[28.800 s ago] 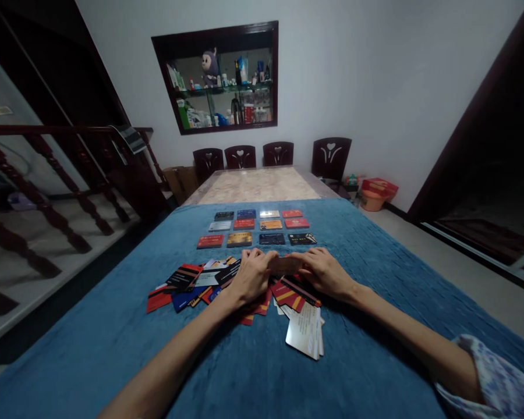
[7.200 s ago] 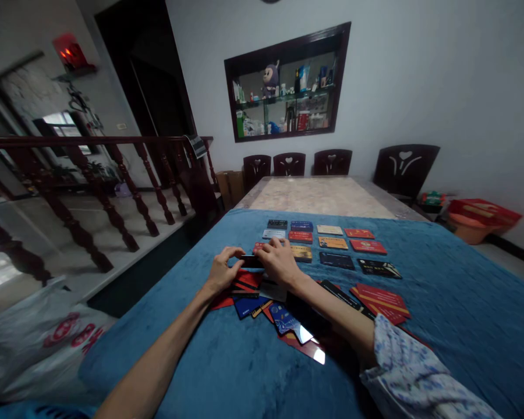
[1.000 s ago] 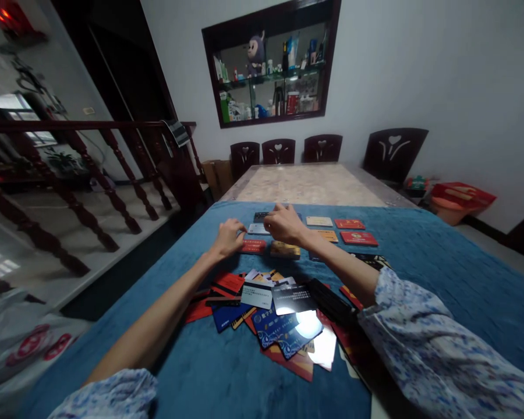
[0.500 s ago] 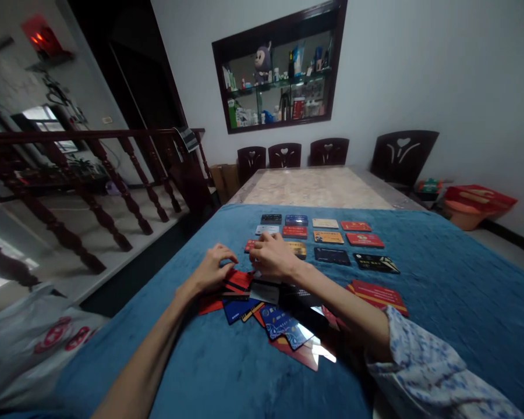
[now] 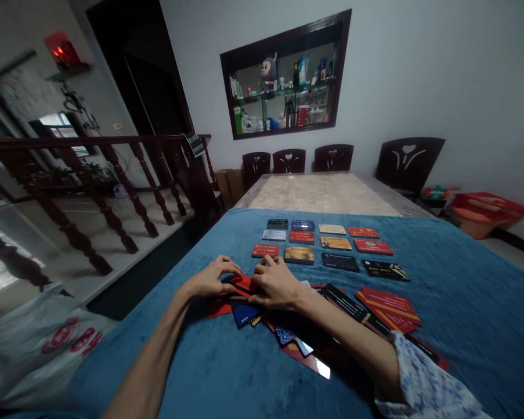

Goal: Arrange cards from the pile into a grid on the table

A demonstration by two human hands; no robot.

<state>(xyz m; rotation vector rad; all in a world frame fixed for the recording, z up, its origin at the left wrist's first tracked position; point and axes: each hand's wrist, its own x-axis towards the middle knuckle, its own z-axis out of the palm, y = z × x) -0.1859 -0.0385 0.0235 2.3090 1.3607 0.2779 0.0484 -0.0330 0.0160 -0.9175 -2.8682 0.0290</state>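
Observation:
A fanned, overlapping heap of cards lies on the blue cloth in front of me, and both my hands are at its left part. My left hand (image 5: 213, 278) rests at the left edge, fingers arched and thumb apart, touching the red cards (image 5: 244, 283). Over the heap, my right hand (image 5: 277, 285) has its fingers bent down and pinched at a card there; that card is mostly hidden. Below the hands stick out a dark blue card (image 5: 243, 315) and a blue patterned card (image 5: 283, 335). My right forearm covers the heap's middle.
Beyond my hands, small card stacks stand in three rows, among them a gold stack (image 5: 299, 255) and a red stack (image 5: 265, 250). Red cards (image 5: 390, 308) lie fanned at the right. Chairs (image 5: 332, 158) line the table's far end. A white plastic bag (image 5: 39, 349) sits at left.
My right hand has come back from the near row of stacks to the heap, uncovering the red and gold stacks. My left hand stays at the heap's left edge. The view has shifted slightly.

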